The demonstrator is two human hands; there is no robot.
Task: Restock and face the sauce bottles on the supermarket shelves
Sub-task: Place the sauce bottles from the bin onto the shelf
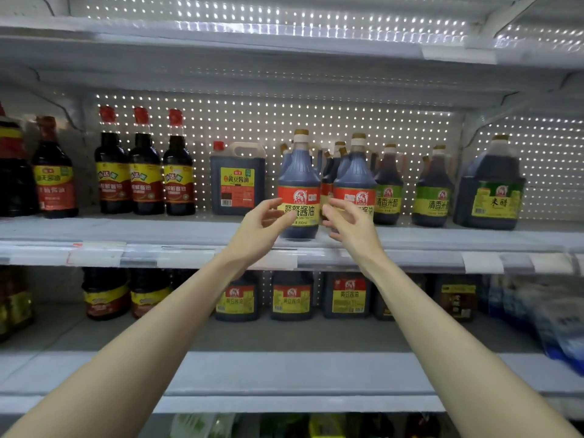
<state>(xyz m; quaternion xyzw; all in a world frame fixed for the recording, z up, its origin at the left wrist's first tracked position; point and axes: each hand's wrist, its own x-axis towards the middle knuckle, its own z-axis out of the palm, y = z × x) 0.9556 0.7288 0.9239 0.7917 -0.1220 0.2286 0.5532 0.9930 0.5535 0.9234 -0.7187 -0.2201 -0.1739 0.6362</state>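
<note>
A dark soy sauce bottle (298, 181) with a red and yellow label stands at the front edge of the middle shelf (189, 232). A second bottle of the same kind (355, 181) stands just to its right, with more of them behind. My left hand (260, 227) hovers at the first bottle's left side, fingers loosely spread, fingertips close to the label. My right hand (349, 224) is raised between the two bottles with relaxed fingers. Neither hand holds anything.
On the same shelf stand three slim bottles (145, 175) at left, a square jug (237, 181), green-labelled vinegar bottles (433, 188) and a big jug (489, 188) at right. The shelf below carries square jugs (292, 295) and blue bags (556, 324).
</note>
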